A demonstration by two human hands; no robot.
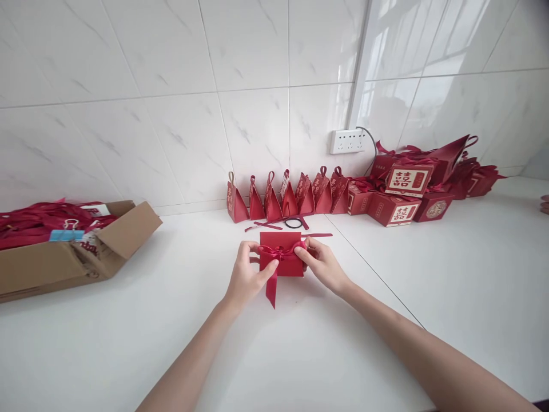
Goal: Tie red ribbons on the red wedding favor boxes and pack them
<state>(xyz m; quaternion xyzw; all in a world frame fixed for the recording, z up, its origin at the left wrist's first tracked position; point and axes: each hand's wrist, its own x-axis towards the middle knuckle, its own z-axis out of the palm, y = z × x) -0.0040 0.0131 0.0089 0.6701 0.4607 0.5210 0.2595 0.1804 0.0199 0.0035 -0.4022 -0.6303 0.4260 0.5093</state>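
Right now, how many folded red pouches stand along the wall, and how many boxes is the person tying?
Folded red pouches standing along the wall: 7
Red box held between left hand and right hand, both pinching its ribbon bow: 1
Total: 8
The heap of boxes on the right is too jumbled to count.

Both arms extended; left hand, right hand level, fingers pinched.

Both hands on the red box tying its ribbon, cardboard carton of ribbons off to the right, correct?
Not quite. The cardboard carton sits to the left, not the right; the head view shows it. The rest holds: the left hand and right hand are both on the red box, at its ribbon.
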